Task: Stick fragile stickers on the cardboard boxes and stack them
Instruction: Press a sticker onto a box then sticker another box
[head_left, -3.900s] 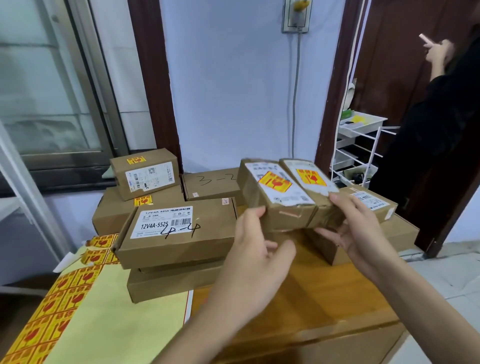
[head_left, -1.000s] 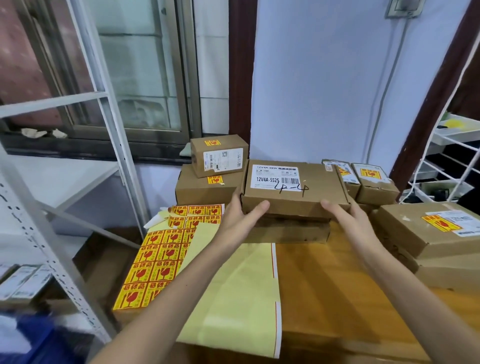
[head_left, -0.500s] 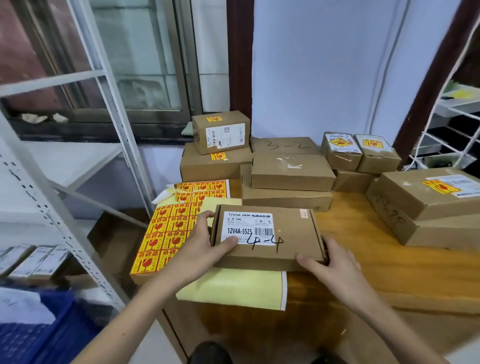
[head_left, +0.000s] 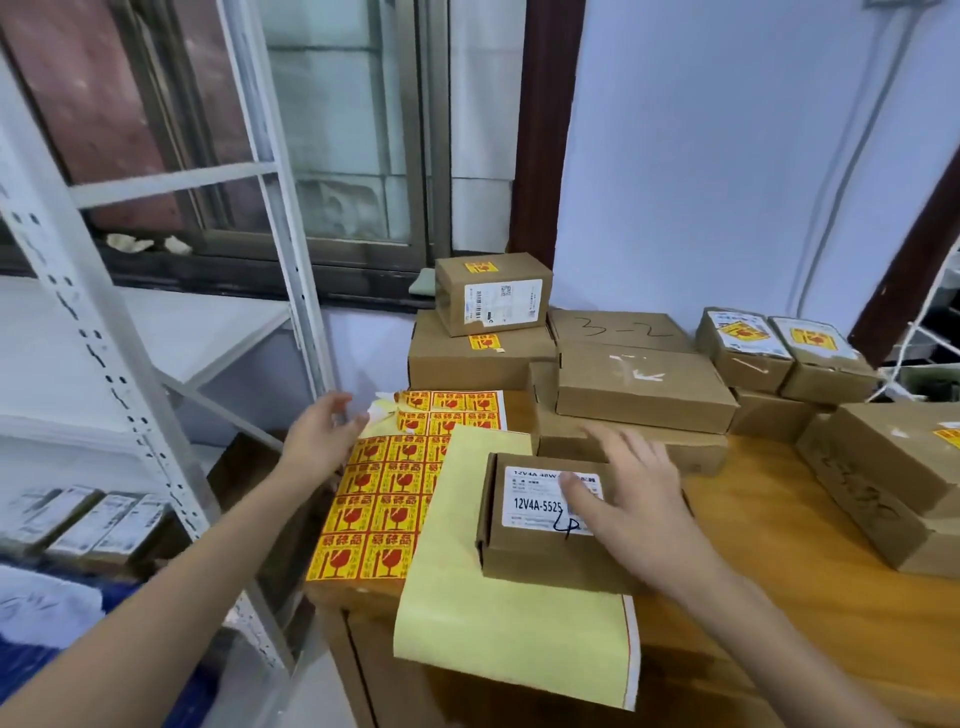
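Eleven cardboard boxes sit on the table. Five of them show a fragile sticker. Two hands are visible.

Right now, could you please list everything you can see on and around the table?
labelled box: one, brown, on yellow sheet, near edge
sticker sheet: one, yellow-red, table's left end
yellow sheet: one, overhanging front edge
other boxes: about ten, brown, stacked at back and right
table: one, wooden
shelf: one, white, left
window: one, behind shelf
left hand: open, at sticker sheet
right hand: open, on labelled box
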